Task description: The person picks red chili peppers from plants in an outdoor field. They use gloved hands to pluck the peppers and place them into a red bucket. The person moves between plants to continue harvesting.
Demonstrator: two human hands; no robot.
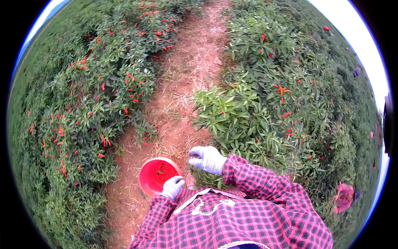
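Note:
I look down on a dirt path between rows of chilli plants. My left hand [172, 186], in a white glove, rests on the near rim of a red bucket [146, 174] that holds picked red chillies [162, 172]. My right hand [206, 159], also gloved, hovers with curled fingers at the low edge of the green chilli bush [232, 114] on the right. Whether it holds a chilli I cannot tell. Both sleeves are red-and-black plaid.
The bare earth path [188, 70] strewn with straw runs away ahead. A dense row of plants with many red chillies [95, 103] stands to the left. Another person in red [344, 197] crouches among the plants at the lower right.

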